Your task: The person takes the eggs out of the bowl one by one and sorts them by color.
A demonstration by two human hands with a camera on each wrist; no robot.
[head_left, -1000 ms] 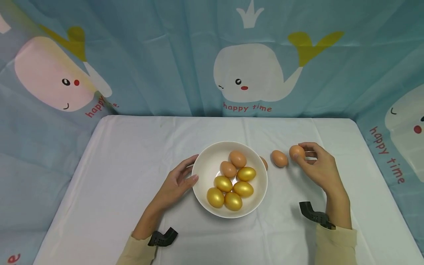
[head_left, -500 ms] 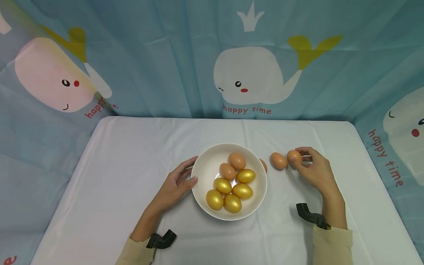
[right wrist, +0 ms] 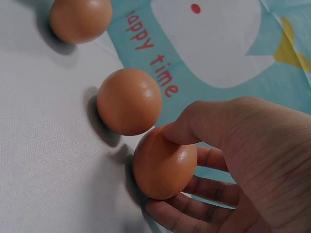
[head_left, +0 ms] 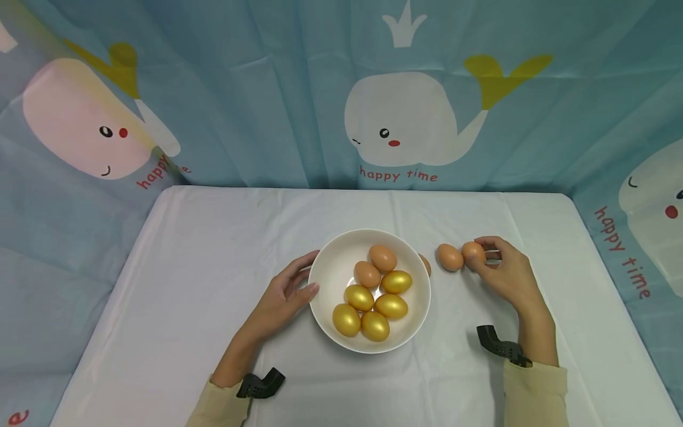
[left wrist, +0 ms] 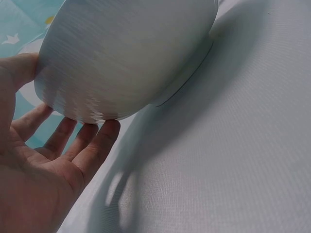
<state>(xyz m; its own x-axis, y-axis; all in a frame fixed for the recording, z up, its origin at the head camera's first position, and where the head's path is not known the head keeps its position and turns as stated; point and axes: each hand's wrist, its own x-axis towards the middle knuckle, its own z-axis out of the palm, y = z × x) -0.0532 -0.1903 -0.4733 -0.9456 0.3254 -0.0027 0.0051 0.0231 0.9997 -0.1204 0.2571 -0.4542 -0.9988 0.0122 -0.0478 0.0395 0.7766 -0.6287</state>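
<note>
In the head view, a white bowl [head_left: 369,290] on the bench [head_left: 213,249] holds five gold eggs [head_left: 374,325] and two brown ones [head_left: 382,258]. Right of the bowl lie three more brown eggs: one half hidden behind its rim [head_left: 425,264], a second egg [head_left: 450,257], and the held egg [head_left: 473,254] touching it. The left hand [head_left: 281,298] rests straight-fingered against the bowl's left wall. The left wrist view shows those fingers [left wrist: 92,145] under the bowl [left wrist: 126,58]. The right wrist view shows the right hand [right wrist: 233,165] pinching the held egg [right wrist: 163,167], its long axis roughly upright, beside the second egg [right wrist: 129,108].
</note>
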